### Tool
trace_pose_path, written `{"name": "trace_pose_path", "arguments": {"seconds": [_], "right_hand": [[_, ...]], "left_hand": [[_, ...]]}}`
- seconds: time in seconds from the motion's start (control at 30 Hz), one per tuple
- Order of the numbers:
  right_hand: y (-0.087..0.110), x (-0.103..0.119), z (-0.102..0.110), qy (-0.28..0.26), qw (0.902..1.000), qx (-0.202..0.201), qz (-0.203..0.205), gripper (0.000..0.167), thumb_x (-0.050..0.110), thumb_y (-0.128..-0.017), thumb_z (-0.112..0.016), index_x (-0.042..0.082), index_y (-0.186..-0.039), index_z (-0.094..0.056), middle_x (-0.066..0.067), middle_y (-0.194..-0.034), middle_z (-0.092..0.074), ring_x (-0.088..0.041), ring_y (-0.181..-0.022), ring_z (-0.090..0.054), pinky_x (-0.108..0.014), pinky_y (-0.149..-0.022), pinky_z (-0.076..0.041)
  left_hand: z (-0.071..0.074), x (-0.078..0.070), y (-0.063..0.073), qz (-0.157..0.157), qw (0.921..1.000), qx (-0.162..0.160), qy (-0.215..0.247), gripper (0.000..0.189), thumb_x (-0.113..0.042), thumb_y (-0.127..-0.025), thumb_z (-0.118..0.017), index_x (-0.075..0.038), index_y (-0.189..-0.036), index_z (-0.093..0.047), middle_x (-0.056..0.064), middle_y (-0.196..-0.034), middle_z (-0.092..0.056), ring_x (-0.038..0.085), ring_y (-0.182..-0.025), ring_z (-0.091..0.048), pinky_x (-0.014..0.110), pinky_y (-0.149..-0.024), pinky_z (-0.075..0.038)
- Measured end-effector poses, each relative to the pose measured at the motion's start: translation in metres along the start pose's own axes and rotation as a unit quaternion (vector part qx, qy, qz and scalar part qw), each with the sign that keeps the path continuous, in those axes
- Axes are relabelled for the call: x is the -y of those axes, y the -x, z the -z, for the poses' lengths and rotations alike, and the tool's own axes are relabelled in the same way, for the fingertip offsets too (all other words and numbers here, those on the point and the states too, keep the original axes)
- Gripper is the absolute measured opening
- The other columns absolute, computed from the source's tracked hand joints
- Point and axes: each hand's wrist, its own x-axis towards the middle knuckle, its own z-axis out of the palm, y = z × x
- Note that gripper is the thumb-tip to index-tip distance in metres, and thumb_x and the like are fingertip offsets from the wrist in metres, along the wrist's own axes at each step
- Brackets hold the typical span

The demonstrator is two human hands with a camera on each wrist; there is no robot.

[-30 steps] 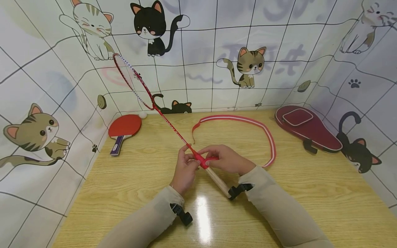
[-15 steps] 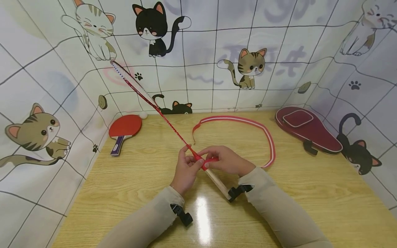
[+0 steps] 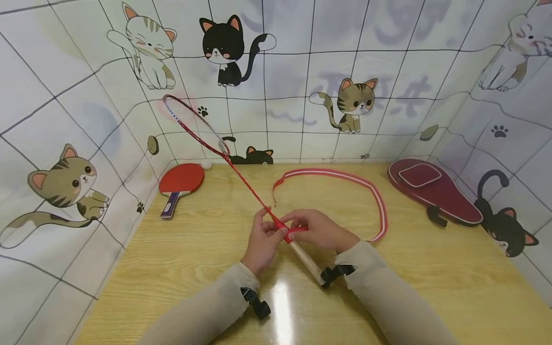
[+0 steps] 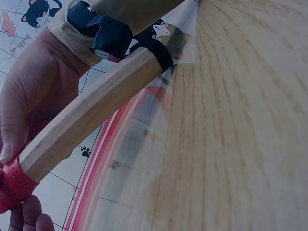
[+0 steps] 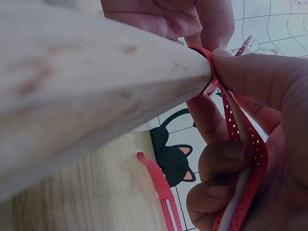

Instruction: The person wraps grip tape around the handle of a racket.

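above the table, left grip pinches racket, right grip red tape; dark red case, its inside hidden.

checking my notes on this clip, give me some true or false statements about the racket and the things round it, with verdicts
1. The left hand holds the badminton racket. True.
2. The racket is wrapped all the way to its butt. False: the wooden handle shows bare below the hands.
3. The right hand pinches the red grip tape. True.
4. The tape is wound in a tight roll. False: it lies in a wide curve on the table.
5. The table tennis paddle lies red face up. True.
6. Nothing lies right of the tape's curve. False: the dark red paddle case does.
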Motion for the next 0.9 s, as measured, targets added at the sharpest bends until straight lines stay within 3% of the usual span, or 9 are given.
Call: {"name": "trace_pose_path", "arguments": {"seconds": [0.77, 0.9], "right_hand": [[0.0024, -0.0057, -0.0019, -0.004, 0.9997, 0.004, 0.024, 0.043, 0.01, -0.096, -0.076, 0.017, -0.138, -0.069, -0.001, -0.096, -0.072, -0.015, -0.071, -0.059, -0.026, -0.065, -0.052], [0.0015, -0.0057, -0.0002, -0.006, 0.9996, 0.005, 0.026, 0.042, 0.007, -0.097, -0.075, 0.017, -0.138, -0.07, -0.002, -0.097, -0.072, -0.015, -0.072, -0.06, -0.026, -0.065, -0.053]], "left_hand": [[-0.0021, 0.0021, 0.0021, -0.001, 1.0, -0.002, 0.0, 0.067, -0.002, -0.1, -0.066, -0.017, -0.154, -0.031, 0.014, -0.104, -0.065, 0.018, -0.086, -0.067, 0.035, -0.084, -0.055], [-0.0017, 0.0025, 0.0003, -0.005, 1.0, -0.003, 0.003, 0.066, -0.002, -0.1, -0.064, -0.018, -0.154, -0.03, 0.014, -0.105, -0.065, 0.018, -0.087, -0.066, 0.031, -0.082, -0.054]]}}
